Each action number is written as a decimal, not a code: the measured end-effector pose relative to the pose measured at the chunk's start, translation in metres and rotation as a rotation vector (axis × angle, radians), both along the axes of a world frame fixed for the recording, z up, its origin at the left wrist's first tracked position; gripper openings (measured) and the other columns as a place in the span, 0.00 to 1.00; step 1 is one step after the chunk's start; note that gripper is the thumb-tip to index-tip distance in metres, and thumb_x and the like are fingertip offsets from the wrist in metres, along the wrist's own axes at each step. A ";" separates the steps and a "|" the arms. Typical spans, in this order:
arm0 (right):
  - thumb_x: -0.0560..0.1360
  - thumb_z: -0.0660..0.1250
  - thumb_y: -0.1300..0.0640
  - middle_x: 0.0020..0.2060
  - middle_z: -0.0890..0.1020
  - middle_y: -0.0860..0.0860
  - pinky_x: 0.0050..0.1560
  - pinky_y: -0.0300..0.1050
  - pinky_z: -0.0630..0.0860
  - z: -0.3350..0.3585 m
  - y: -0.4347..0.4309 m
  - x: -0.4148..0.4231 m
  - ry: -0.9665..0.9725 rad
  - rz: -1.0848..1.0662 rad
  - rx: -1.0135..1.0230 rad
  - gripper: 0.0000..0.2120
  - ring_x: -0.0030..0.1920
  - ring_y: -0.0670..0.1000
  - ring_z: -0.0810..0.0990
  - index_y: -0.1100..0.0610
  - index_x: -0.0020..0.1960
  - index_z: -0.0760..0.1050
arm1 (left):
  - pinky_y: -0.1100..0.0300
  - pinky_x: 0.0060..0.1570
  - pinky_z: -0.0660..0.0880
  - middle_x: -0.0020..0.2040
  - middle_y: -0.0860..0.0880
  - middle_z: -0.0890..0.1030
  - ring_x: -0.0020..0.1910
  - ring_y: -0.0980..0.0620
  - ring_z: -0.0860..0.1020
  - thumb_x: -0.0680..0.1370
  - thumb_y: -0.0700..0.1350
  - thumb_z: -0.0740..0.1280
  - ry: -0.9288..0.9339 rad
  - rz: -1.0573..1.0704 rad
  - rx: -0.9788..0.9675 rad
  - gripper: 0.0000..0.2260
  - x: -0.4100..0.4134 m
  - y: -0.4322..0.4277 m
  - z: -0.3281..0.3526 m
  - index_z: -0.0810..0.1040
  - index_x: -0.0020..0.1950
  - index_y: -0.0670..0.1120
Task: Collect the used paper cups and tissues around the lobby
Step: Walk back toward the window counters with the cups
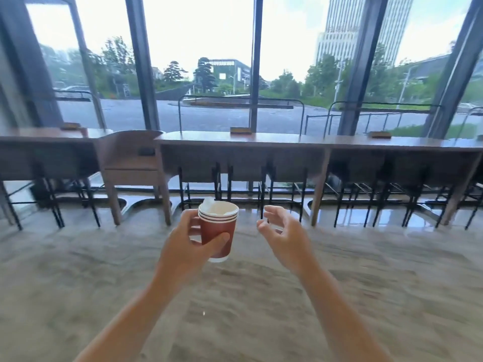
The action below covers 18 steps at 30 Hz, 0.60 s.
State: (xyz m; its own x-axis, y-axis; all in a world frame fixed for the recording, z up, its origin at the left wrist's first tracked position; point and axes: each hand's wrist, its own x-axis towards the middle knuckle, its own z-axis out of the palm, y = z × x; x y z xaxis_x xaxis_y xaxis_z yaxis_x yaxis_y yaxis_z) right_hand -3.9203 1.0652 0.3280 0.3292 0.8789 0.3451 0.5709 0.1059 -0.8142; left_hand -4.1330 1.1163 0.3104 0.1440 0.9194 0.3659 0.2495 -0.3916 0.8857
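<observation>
My left hand (pixel 187 239) grips a stack of red paper cups (pixel 219 231) with white rims, held upright in front of me above the floor. Something white, perhaps a tissue (pixel 213 206), sits inside the top cup. To the right of the cups my right hand (pixel 282 231) hovers with loosely curled fingers and holds nothing. A gap separates it from the cups.
A long wooden counter (pixel 287 142) runs along the window wall ahead, with black stools (pixel 285 189) tucked beneath. Small wooden boxes (pixel 241 130) stand on the counter. A wooden chair (pixel 130 163) stands at the left. The stone floor (pixel 235 296) stretches between me and the counter.
</observation>
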 end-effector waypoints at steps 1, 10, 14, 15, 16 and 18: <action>0.76 0.68 0.48 0.61 0.80 0.44 0.65 0.49 0.76 -0.002 0.017 -0.016 0.004 0.045 -0.003 0.23 0.62 0.42 0.78 0.52 0.69 0.73 | 0.61 0.43 0.80 0.52 0.61 0.84 0.46 0.62 0.84 0.61 0.59 0.80 -0.003 0.045 -0.004 0.26 -0.018 0.005 0.000 0.74 0.54 0.62; 0.76 0.71 0.50 0.60 0.81 0.44 0.64 0.46 0.76 -0.008 0.150 -0.133 0.034 0.512 -0.023 0.21 0.61 0.42 0.78 0.52 0.68 0.74 | 0.67 0.41 0.78 0.50 0.65 0.84 0.48 0.63 0.83 0.63 0.55 0.80 -0.055 0.460 -0.024 0.24 -0.136 0.038 -0.003 0.75 0.56 0.61; 0.75 0.72 0.51 0.56 0.82 0.42 0.62 0.46 0.76 -0.011 0.182 -0.172 0.032 0.715 -0.036 0.18 0.59 0.42 0.79 0.48 0.64 0.76 | 0.67 0.42 0.78 0.52 0.58 0.84 0.49 0.61 0.83 0.59 0.61 0.79 -0.083 0.687 -0.006 0.27 -0.159 0.021 -0.008 0.75 0.55 0.61; 0.75 0.72 0.51 0.56 0.82 0.42 0.62 0.46 0.76 -0.012 0.186 -0.183 0.035 0.765 -0.039 0.17 0.59 0.42 0.79 0.47 0.63 0.76 | 0.66 0.42 0.78 0.52 0.58 0.84 0.49 0.61 0.83 0.58 0.62 0.78 -0.082 0.746 0.005 0.28 -0.163 0.013 -0.009 0.75 0.55 0.61; 0.75 0.72 0.50 0.55 0.82 0.42 0.62 0.46 0.77 -0.012 0.188 -0.194 0.040 0.815 -0.041 0.17 0.59 0.42 0.79 0.47 0.63 0.76 | 0.65 0.43 0.78 0.52 0.58 0.85 0.49 0.60 0.83 0.58 0.63 0.77 -0.078 0.798 0.012 0.28 -0.167 0.005 -0.011 0.76 0.55 0.61; 0.75 0.72 0.50 0.56 0.82 0.42 0.61 0.45 0.76 -0.012 0.186 -0.218 0.045 0.922 -0.042 0.16 0.59 0.42 0.79 0.47 0.62 0.76 | 0.64 0.43 0.78 0.51 0.58 0.85 0.49 0.60 0.83 0.58 0.63 0.78 -0.090 0.895 0.020 0.28 -0.173 -0.016 -0.014 0.76 0.56 0.60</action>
State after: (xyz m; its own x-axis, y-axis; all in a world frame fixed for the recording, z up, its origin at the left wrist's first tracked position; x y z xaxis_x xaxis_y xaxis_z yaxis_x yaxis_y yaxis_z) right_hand -4.1385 1.2512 0.3161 -0.4953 0.8114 0.3105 0.2432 0.4726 -0.8470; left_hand -4.3058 1.1005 0.2968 -0.6531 0.6674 0.3579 0.3983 -0.0993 0.9119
